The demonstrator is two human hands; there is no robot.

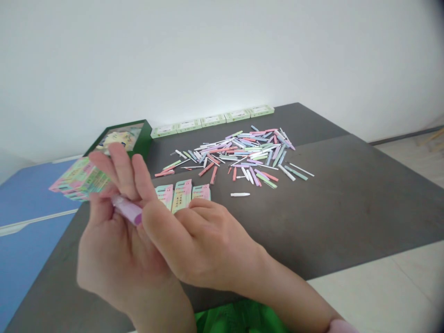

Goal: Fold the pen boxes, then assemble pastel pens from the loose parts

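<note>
My left hand (121,249) is turned palm up, its thumb and fingers pinching a short light-purple pen part (129,212). The closer end of this piece points toward my right hand (208,240). My right hand is curled closed, with its foremost finger or thumb against that end; whether it grips anything inside is hidden. Beyond both hands lie small pink-and-green boxes (182,195), partly covered by my fingers. A single white pen piece (240,194) rests on the dark table to their right.
A wide heap of pastel pen parts (239,150) covers the middle of the dark table (347,199). Several pale-green boxes (213,120) line the wall side. A green box (142,138) holds bagged items. Stacked pink-and-green packs (81,178) stand at the left edge, beside a blue surface (31,254).
</note>
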